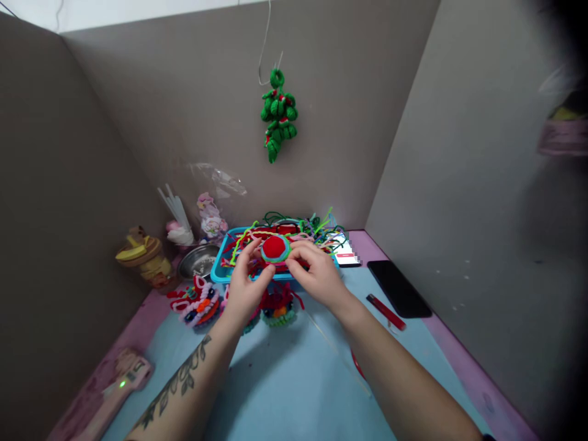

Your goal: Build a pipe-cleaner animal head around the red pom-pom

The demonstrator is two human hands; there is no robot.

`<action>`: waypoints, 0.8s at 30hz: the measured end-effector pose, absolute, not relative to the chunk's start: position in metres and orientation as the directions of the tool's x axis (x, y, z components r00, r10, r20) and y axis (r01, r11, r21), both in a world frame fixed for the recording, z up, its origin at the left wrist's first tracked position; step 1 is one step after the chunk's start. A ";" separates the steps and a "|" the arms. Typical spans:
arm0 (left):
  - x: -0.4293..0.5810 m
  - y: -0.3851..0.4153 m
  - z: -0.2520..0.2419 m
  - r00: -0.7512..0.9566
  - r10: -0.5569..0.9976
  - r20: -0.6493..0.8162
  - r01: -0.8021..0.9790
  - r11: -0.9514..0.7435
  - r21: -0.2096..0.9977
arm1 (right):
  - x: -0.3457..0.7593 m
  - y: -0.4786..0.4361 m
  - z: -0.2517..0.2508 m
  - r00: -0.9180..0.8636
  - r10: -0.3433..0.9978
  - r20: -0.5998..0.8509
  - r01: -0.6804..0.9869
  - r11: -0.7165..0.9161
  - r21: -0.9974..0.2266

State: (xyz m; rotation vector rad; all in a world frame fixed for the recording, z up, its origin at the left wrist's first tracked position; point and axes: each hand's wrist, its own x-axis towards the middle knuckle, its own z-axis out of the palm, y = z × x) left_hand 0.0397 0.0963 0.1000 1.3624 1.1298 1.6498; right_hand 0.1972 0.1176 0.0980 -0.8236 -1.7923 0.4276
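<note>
A small round piece (276,247), red on top with a blue-green rim, is held up between my two hands. My left hand (248,280) pinches its left and lower edge with thumb and fingers. At its right edge, my right hand (316,269) grips it with thumb and index finger. Behind and below the piece is a blue tray (222,260) full of coloured yarn strands. Fuzzy lion-head figures, one at the left (196,304) and one nearer the middle (279,311), sit in front of the tray, partly behind my left hand.
A metal bowl (198,262), a yellow cup (149,260) and white sticks (177,211) stand at the back left. A glue gun (119,389) lies front left. Right are a black phone (399,288), a lit phone (348,251) and a red cutter (386,312). Green crochet pieces (278,116) hang behind.
</note>
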 end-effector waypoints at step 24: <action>0.026 0.106 0.094 -0.028 0.994 0.106 -0.232 -0.109 0.966 | 0.196 0.119 0.097 -0.195 0.732 0.653 0.320 0.677 -0.663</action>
